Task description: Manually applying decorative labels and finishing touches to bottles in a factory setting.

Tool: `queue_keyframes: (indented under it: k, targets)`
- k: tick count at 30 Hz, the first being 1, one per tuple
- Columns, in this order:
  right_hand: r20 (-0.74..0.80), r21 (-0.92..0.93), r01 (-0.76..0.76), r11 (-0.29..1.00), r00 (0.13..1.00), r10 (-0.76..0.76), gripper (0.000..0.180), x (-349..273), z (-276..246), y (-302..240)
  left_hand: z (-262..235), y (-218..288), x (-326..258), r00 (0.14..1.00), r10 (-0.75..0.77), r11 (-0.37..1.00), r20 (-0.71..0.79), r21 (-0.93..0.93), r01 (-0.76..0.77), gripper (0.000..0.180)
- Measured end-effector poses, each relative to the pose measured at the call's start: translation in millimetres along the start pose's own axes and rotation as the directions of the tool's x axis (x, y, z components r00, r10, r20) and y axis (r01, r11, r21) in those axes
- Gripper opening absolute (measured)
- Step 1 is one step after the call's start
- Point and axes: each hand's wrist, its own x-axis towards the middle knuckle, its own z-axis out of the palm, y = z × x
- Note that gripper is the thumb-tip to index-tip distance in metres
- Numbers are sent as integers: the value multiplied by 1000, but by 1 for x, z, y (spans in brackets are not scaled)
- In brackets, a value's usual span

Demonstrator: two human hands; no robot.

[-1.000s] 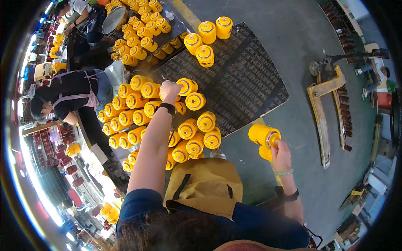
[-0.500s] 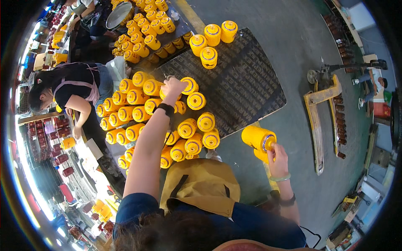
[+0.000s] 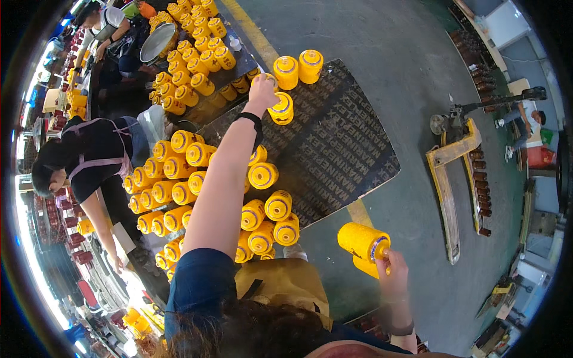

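My left arm stretches far forward over the dark board. My left hand (image 3: 262,96) is closed around the top of a yellow canister (image 3: 267,80) at the board's far edge, partly hiding it. Beside that hand stand a yellow canister with a ringed top (image 3: 280,109) and two more canisters (image 3: 286,73) just beyond. Off to the right, my right hand (image 3: 394,269) grips the narrow end of a yellow canister (image 3: 362,240), which lies sideways in the air above the floor. A second yellow shape (image 3: 365,265) shows below it; whether my hand holds that too, I cannot tell.
Packed rows of yellow canisters (image 3: 173,167) stand left of the board (image 3: 334,140), with more on a table (image 3: 239,65) farther off. A co-worker (image 3: 98,149) bends over a bench at left. A yellow pallet jack (image 3: 444,179) stands on the floor at right.
My left hand has moved from the near rows to a canister in the far group. My right hand still grips its canister, slightly lower in view. The view has shifted.
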Motion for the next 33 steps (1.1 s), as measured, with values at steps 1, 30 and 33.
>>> queue_keyframes:
  k: [1, 30, 33]
  targets:
    - [4, -3, -9, 1000, 1000, 9, 22, -1, -3, 2, -7, 9, 2, 1000, 5, 1000, 6, -5, -5, 58]
    - [251, -549, 689, 474, 676, -692, 34, 105, -159, 190, -285, -16, -342, 890, -101, 766, -445, -605, -216, 22]
    - [22, -80, 967, -241, -240, -970, 35, 126, -87, -118, -308, -39, -470, 829, -270, 768, -491, -629, -122, 20]
